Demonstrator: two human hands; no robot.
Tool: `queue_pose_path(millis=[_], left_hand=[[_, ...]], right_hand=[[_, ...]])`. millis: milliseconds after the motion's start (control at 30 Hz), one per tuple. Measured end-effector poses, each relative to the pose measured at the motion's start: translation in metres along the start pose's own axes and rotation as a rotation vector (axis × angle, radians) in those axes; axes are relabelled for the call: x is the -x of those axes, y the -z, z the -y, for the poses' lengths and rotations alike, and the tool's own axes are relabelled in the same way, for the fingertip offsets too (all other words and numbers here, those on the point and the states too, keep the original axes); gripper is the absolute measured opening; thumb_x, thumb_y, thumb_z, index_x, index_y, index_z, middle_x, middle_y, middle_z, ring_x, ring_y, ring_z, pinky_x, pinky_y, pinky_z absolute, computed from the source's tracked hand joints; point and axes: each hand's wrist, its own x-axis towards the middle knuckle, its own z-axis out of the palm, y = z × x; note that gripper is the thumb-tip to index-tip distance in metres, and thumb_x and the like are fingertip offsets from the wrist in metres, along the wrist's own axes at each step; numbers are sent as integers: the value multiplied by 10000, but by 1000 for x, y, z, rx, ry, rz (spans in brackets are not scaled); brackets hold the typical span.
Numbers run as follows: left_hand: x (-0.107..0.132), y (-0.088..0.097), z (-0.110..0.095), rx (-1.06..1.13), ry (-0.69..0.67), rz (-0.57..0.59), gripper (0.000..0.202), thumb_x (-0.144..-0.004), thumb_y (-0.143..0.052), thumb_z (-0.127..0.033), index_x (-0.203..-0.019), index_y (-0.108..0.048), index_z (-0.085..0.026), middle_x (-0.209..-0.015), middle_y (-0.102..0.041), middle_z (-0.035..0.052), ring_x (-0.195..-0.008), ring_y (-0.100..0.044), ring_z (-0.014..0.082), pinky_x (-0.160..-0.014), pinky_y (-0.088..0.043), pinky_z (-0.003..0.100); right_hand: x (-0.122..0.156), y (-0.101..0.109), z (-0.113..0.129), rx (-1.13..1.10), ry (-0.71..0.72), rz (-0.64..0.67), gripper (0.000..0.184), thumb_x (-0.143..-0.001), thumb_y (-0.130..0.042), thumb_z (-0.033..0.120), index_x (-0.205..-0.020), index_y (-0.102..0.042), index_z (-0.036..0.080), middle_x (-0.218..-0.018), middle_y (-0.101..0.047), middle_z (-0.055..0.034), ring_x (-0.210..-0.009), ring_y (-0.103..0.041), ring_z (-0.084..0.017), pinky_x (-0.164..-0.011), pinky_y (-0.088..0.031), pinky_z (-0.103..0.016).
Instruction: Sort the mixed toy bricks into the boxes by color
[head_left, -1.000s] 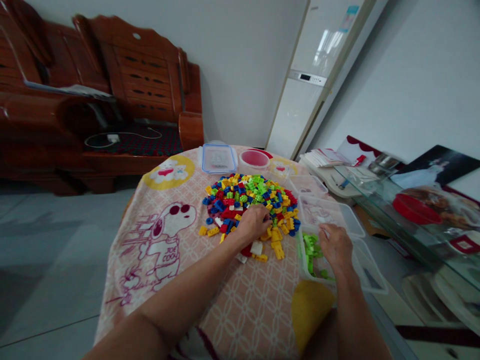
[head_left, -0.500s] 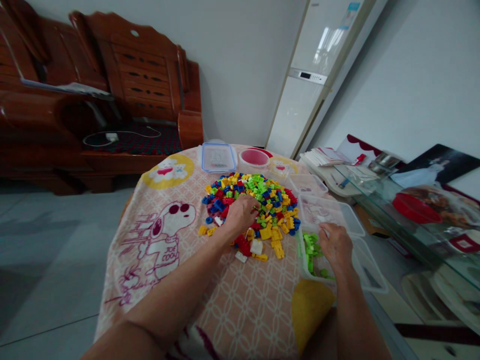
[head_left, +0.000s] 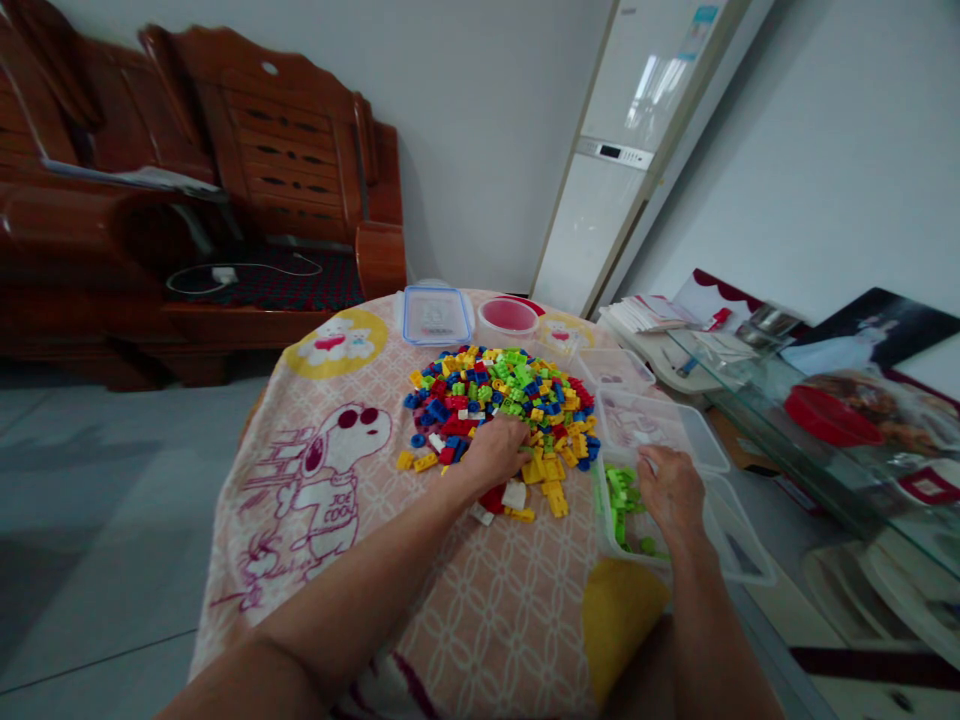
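A heap of toy building bricks (head_left: 450,385) in red, blue, yellow, green and white is spread over the table. My left hand (head_left: 495,452) is at the near side of the heap, its fingers bent down and closed among the bricks; their tips and anything between them are hidden. Right of the heap, a clear plastic box (head_left: 616,552) holds green bricks (head_left: 621,495). Over this box my right hand (head_left: 673,488) is closed, thumb and fingers drawn together. What it grips, if anything, cannot be made out.
Behind the heap stand a blue-rimmed clear container (head_left: 438,316) and a round pink-bottomed tub (head_left: 510,315). Clear plastic trays (head_left: 664,425) lie beyond the green bricks. A patterned cloth (head_left: 510,600) covers the table. A glass shelf (head_left: 787,410) with a red bowl (head_left: 832,412) adjoins on the right.
My left hand has shifted nearer to me and slightly right within the heap, uncovering bricks behind it. My right hand stays in place over the box.
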Motion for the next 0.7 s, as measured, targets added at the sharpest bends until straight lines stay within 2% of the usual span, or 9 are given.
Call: queue_pose_path(millis=[200, 300, 400, 533, 700], left_hand=[[1, -2, 0, 92, 28, -17, 112, -853, -646, -197, -945, -708, -207, -995, -743, 54, -962, -683, 216, -796, -500, 289], [0, -1, 2, 205, 22, -102, 122, -854, -615, -170, -924, -711, -198, -919, -740, 41, -881, -679, 193, -749, -483, 267], [0, 0, -1, 420, -45, -188, 131, -837, -604, -135, -894, -715, -176, -842, -728, 24, -781, -655, 150, -703, -471, 232], [6, -4, -18, 693, -179, -210, 153, -825, -620, -128, -918, -736, -163, -825, -731, 15, -717, -634, 120, -686, -478, 210], [16, -18, -49, 792, -323, -97, 218, -820, -621, -83, -964, -760, -169, -887, -753, 27, -759, -658, 125, -719, -501, 210]], right_hand=[[1, 0, -1, 2, 14, -12, 292, -883, -487, 208, -984, -758, 168, -1015, -761, -114, -885, -603, -246, -806, -438, -336], [0, 0, -2, 10, 14, -5, 299, -887, -484, 212, -993, -760, 166, -1021, -762, -116, -887, -605, -251, -795, -439, -341], [1, 0, -1, 13, 12, -2, 304, -892, -478, 215, -995, -761, 167, -1017, -761, -114, -887, -605, -252, -787, -439, -343], [1, 0, 0, 15, 6, -13, 300, -901, -477, 211, -991, -761, 185, -1010, -759, -101, -886, -599, -239, -789, -433, -338], [1, 1, 1, 11, -1, -5, 292, -909, -478, 210, -991, -757, 181, -1041, -756, -109, -908, -597, -247, -802, -429, -344]])
